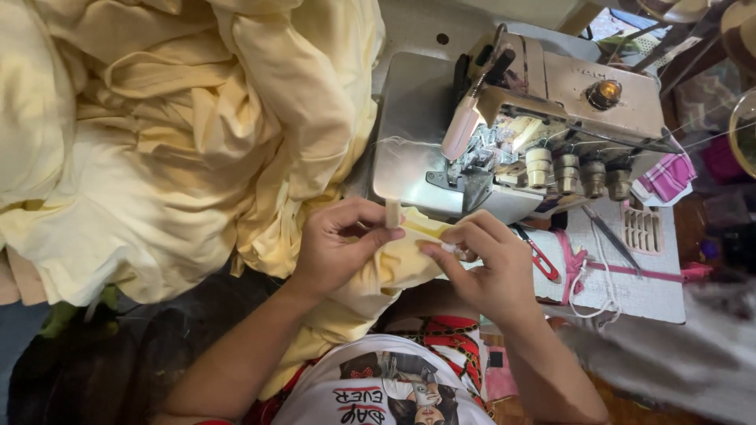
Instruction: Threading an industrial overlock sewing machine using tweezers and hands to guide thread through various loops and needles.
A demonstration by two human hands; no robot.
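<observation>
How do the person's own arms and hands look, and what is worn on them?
Both forearms are bare: no sleeves, gloves, watch or bracelets in view. The left hand and right hand show no rings that I can tell. Nails look short and unpainted.

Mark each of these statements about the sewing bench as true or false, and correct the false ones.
1. Both hands pinch the pale yellow cloth piece. True: left hand, right hand.
2. The beige overlock sewing machine stands behind the hands. True.
3. The big heap of pale yellow fabric lies right of the machine. False: it lies to the left.
4. The red-handled thread snips are in the right hand's grip. False: they lie on the white table.
</observation>
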